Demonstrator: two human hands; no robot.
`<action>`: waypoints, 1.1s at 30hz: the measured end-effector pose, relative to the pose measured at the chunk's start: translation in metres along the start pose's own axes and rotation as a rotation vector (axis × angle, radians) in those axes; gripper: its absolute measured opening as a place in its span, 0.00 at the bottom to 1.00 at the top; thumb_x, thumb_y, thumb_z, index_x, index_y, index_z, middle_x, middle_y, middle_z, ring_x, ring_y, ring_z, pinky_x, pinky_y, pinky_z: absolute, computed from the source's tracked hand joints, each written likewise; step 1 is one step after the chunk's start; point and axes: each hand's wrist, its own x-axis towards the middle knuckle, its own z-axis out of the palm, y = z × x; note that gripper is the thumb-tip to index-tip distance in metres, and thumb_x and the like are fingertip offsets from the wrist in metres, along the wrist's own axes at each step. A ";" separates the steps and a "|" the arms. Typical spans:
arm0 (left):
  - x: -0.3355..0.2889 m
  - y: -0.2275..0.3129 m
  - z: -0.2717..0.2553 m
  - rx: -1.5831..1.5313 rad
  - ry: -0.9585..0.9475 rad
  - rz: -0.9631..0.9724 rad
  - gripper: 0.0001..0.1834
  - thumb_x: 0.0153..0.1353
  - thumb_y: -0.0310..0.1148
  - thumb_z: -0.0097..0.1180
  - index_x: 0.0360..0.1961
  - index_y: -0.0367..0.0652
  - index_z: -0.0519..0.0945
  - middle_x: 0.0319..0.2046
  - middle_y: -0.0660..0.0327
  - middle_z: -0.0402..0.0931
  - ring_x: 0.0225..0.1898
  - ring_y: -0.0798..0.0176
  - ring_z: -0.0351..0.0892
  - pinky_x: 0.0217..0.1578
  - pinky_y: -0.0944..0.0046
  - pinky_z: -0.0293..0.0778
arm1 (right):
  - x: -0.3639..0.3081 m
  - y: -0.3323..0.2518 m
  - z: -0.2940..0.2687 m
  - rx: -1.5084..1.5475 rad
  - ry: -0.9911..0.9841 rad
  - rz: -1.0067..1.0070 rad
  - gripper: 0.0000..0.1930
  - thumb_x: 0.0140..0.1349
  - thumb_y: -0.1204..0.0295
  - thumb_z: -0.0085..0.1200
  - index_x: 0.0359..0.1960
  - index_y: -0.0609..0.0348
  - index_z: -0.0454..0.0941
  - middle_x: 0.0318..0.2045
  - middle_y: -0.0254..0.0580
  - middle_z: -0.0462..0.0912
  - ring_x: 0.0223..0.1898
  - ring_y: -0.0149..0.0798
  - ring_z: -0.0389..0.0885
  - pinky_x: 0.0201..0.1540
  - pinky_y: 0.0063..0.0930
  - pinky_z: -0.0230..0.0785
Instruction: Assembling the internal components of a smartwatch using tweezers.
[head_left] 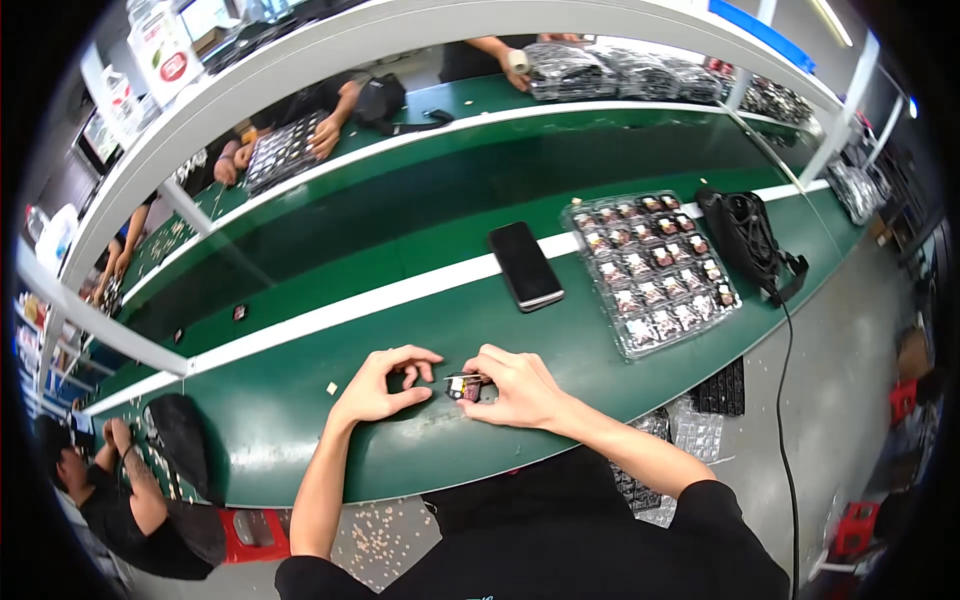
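Observation:
My right hand (515, 388) grips a small black boxy part (463, 387) with yellow, white and reddish patches, just above the green bench. A thin pale strip crosses the part's upper side, too small to identify. My left hand (385, 385) is beside it on the left, fingers curved and apart, with nothing visible in them. A small gap separates the left fingertips from the part. To the right, a clear plastic tray (628, 349) holds rows of similar small dark parts with pale and reddish tops.
A black phone (525, 265) lies beyond my hands. Right of the tray are a black pouch (740, 235) and a hanging cable (790, 420). A pale chip (332, 388) and dark bag (182, 440) lie leftward. Co-workers' hands (325, 135) work across the bench; another person (130, 490) sits left.

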 end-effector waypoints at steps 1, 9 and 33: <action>0.000 -0.001 -0.001 -0.040 0.041 -0.017 0.25 0.59 0.20 0.73 0.59 0.39 0.88 0.39 0.63 0.86 0.32 0.73 0.74 0.39 0.68 0.75 | -0.008 -0.001 -0.012 0.005 0.031 0.014 0.22 0.55 0.63 0.80 0.46 0.60 0.86 0.38 0.40 0.85 0.36 0.43 0.92 0.36 0.36 0.85; -0.007 -0.030 -0.086 0.907 0.633 -0.041 0.23 0.62 0.28 0.74 0.59 0.42 0.84 0.62 0.52 0.79 0.66 0.44 0.77 0.70 0.47 0.69 | -0.051 0.026 -0.165 -0.336 0.457 0.295 0.20 0.56 0.60 0.79 0.45 0.58 0.89 0.34 0.39 0.84 0.34 0.43 0.88 0.36 0.41 0.80; -0.067 -0.155 -0.216 0.896 1.197 -0.469 0.23 0.77 0.24 0.58 0.71 0.40 0.75 0.64 0.47 0.77 0.65 0.41 0.74 0.66 0.44 0.73 | -0.024 0.035 -0.193 -0.397 0.497 0.421 0.17 0.63 0.58 0.76 0.42 0.60 0.91 0.27 0.40 0.83 0.29 0.46 0.86 0.34 0.42 0.77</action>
